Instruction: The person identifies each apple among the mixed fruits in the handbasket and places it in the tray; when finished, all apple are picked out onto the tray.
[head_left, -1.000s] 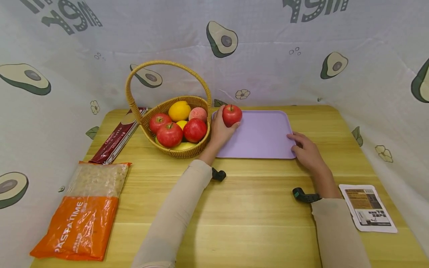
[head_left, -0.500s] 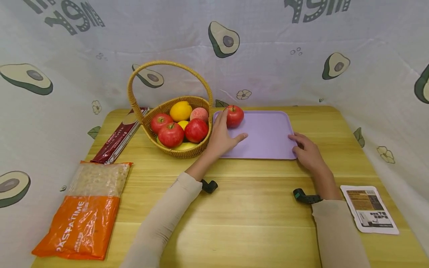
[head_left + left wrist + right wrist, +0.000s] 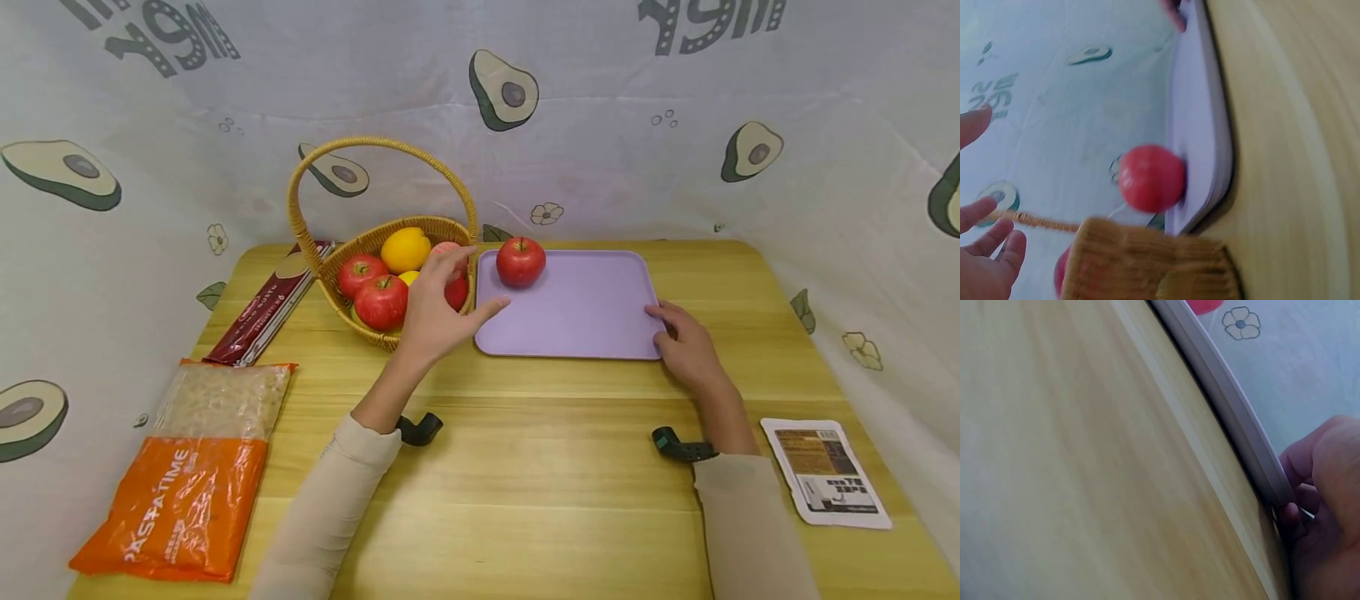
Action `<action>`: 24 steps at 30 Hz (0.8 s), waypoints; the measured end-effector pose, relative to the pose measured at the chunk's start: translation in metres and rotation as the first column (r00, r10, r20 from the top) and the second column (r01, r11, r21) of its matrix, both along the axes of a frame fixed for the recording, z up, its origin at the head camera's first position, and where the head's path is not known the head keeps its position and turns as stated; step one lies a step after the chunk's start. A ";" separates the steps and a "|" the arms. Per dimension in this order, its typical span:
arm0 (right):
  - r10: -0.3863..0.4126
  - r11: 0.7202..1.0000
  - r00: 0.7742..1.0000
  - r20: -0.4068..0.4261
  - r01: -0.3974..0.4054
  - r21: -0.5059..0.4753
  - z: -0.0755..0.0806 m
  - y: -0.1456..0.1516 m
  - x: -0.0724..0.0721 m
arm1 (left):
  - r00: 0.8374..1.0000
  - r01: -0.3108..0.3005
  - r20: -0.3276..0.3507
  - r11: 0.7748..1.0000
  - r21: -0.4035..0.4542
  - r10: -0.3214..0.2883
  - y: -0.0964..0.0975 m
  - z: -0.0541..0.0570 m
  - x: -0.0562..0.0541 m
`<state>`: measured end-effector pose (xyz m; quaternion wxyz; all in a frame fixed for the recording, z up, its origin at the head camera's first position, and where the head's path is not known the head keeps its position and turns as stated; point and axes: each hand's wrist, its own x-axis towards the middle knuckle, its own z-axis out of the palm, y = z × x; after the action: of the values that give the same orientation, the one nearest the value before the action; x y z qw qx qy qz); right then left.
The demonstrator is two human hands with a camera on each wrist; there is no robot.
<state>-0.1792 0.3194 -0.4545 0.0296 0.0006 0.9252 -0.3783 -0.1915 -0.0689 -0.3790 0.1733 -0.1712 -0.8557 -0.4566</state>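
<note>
A red apple (image 3: pixel 521 262) sits on the lilac tray (image 3: pixel 585 312) near its back left corner. To the left stands a wicker basket (image 3: pixel 367 334) of fruit, with apples, a yellow fruit (image 3: pixel 406 250) and a pinkish round fruit partly hidden. My left hand (image 3: pixel 435 321) hovers over the basket's right side, fingers spread and holding nothing, and covers some of the fruit. In the left wrist view the apple (image 3: pixel 1152 179) rests apart from that hand (image 3: pixel 988 256). With thumb and fingers, my right hand (image 3: pixel 686 346) holds the tray's right edge; the right wrist view shows the pinched rim (image 3: pixel 1275 481).
An orange pasta bag (image 3: pixel 191 500) lies at the table's left, below a dark red spaghetti pack (image 3: pixel 262 312). A white flat packet (image 3: pixel 828 473) lies at the right. The basket's tall handle (image 3: pixel 375 142) arches above the fruit. A printed curtain hangs behind the table.
My left hand has let go of the apple on the tray and moved left, over the basket. My right hand stays at the tray's edge.
</note>
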 end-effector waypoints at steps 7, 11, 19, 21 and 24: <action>0.000 1.000 0.999 -0.036 0.000 0.006 -0.001 0.001 0.001 | 0.994 -0.106 0.000 0.992 -0.069 0.107 -0.035 0.008 0.005; 0.005 1.000 0.999 -0.053 -0.004 0.016 -0.002 0.001 0.000 | 0.991 -0.132 0.006 0.987 -0.093 0.133 -0.054 0.010 0.007; 0.010 1.000 0.998 -0.058 -0.008 0.022 -0.005 0.001 -0.001 | 0.968 -0.208 0.108 0.964 -0.163 0.227 -0.084 0.008 0.010; 0.014 1.000 0.998 -0.062 -0.012 0.025 -0.005 0.000 0.000 | 0.960 -0.218 0.134 0.958 -0.185 0.245 -0.089 0.008 0.011; 0.017 0.999 0.998 -0.059 -0.016 0.028 -0.005 -0.001 0.000 | 0.948 -0.226 0.178 0.953 -0.203 0.264 -0.097 0.007 0.012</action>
<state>-0.1797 0.3187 -0.4593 0.0055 -0.0178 0.9307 -0.3653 -0.1798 -0.1656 -0.3716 0.1242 -0.0306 -0.9213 -0.3672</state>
